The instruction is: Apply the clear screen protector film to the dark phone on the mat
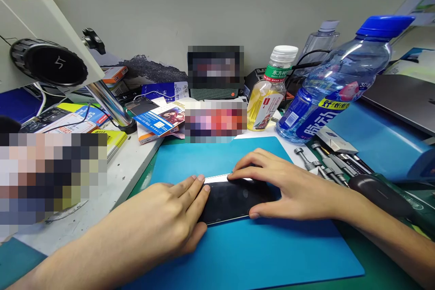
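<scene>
A smartphone (227,201) with a dark screen lies face up on a blue mat (272,253), long side across my view. A white strip (216,178) runs along its far edge. My left hand (173,213) grips the phone's left end, fingers over the far corner and screen edge, thumb at the near side. At the right end, my right hand (282,186) spans the phone, fingertips on the far edge and thumb on the near edge. Both palms hide parts of the phone's ends.
Right of the mat stand a tea bottle (267,95) and a large blue-capped bottle (326,86), with several screwdrivers (322,158) and a dark oval case (380,195) nearer me. A microscope stand (108,104) rises at left. Boxes and cards (163,120) lie behind the mat.
</scene>
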`<state>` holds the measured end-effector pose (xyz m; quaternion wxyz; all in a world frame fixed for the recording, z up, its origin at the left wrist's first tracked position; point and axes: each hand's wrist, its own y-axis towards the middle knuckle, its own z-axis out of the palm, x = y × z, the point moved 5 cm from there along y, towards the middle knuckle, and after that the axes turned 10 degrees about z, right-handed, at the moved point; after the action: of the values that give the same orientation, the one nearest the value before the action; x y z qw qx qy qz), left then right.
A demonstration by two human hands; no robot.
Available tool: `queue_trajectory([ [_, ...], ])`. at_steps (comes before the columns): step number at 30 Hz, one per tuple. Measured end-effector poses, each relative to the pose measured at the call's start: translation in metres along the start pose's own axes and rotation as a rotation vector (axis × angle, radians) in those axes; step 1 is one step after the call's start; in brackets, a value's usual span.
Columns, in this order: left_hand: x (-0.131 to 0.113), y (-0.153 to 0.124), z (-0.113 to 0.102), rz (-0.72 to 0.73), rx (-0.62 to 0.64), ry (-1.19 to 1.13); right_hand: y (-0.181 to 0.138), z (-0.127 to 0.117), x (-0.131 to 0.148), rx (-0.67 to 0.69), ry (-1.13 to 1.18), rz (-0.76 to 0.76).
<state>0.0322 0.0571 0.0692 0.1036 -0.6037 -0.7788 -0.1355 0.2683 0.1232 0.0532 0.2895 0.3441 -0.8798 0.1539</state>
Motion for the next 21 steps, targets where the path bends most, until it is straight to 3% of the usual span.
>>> queue_trajectory([
  [21, 0.013, 0.000, -0.008, -0.028, -0.065, -0.104, 0.000, -0.001, 0.001, 0.008, -0.011, 0.020],
])
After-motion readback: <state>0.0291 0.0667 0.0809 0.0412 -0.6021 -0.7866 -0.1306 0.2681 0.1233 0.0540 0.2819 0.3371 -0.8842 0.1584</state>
